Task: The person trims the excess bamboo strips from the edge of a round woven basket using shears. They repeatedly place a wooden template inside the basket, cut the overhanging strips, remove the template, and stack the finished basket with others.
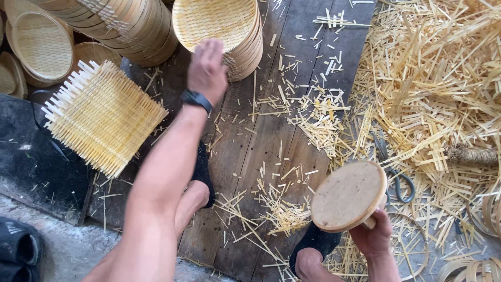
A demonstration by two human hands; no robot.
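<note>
My left hand (pixel 207 69), with a dark band on its wrist, reaches out to a stack of round woven bamboo trays (pixel 222 26) lying on its side; the fingers touch the stack's lower edge. Whether they grip a tray I cannot tell. My right hand (pixel 373 235) holds a round wooden disc tool (pixel 348 196) by a short handle underneath it, low at the right. A stack of square woven bamboo mats (pixel 102 117) with loose strip ends lies to the left of my left arm.
More round bamboo trays (pixel 122 26) and baskets (pixel 42 44) pile up at the top left. Bamboo strips and offcuts (pixel 438 94) cover the right side. Scissors (pixel 394 175) lie among them. Bamboo hoops (pixel 482 219) sit at the lower right. My feet in dark shoes (pixel 203 175) rest on wooden planks (pixel 261 146).
</note>
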